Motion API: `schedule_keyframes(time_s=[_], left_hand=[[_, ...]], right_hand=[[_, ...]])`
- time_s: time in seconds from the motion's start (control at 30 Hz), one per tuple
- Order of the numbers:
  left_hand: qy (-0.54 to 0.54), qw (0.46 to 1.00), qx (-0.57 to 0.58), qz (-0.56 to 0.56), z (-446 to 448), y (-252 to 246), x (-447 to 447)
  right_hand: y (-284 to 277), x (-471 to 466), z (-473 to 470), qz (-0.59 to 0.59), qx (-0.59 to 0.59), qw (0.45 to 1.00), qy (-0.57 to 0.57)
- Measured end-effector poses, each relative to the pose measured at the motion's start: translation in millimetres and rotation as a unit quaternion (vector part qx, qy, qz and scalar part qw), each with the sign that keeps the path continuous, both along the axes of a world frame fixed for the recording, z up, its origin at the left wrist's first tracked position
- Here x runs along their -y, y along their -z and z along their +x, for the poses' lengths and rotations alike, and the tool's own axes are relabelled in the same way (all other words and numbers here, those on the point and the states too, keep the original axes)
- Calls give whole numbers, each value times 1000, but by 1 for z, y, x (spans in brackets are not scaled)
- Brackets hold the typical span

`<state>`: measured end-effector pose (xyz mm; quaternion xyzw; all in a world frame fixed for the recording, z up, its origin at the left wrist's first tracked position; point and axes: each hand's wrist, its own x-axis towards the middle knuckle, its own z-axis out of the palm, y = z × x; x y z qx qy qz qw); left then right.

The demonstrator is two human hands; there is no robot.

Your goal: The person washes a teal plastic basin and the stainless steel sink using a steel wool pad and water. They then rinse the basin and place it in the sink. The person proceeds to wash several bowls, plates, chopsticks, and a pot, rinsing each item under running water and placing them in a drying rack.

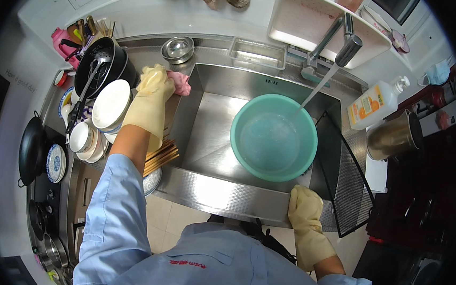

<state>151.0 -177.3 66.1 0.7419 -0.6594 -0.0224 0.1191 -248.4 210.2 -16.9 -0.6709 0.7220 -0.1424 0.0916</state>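
My left hand (152, 82), in a pale yellow rubber glove, grips a pink cloth (181, 83) over the metal counter left of the sink. Beside that forearm are a stacked white bowl (111, 103) and a bundle of wooden chopsticks (162, 156). My right hand (306, 201), gloved alike, rests with curled fingers on the front rim of the stainless steel sink (212, 141). In the sink, a green plastic basin (234, 143) holds water. A stream runs into it from the faucet (348, 49).
Left, a black pot (88, 57) holds a slotted ladle (93, 69), near white bowls (81, 137). Behind the sink are a metal bowl (178, 49) and a clear tray (258, 53). Right are a detergent bottle (371, 105), a black-framed mesh cover (350, 196) and a metal canister (391, 135).
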Motion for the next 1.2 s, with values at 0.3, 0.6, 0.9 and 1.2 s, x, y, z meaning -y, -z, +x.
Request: schedule_keyframes(time_s=[0.3, 0.6, 0.9, 1.2], left_hand=[[189, 972, 130, 57, -42, 13, -20], [84, 960, -165, -210, -9, -29, -144], [-216, 943, -254, -12, 146, -61, -197], [-210, 942, -255, 65, 177, -72, -165]], right_hand=[[-14, 3, 8, 4, 10, 1000, 21], [-9, 4, 10, -28, 18, 999, 5], [-3, 2, 4, -41, -8, 999, -29], [3, -1, 6, -61, -22, 998, -20]])
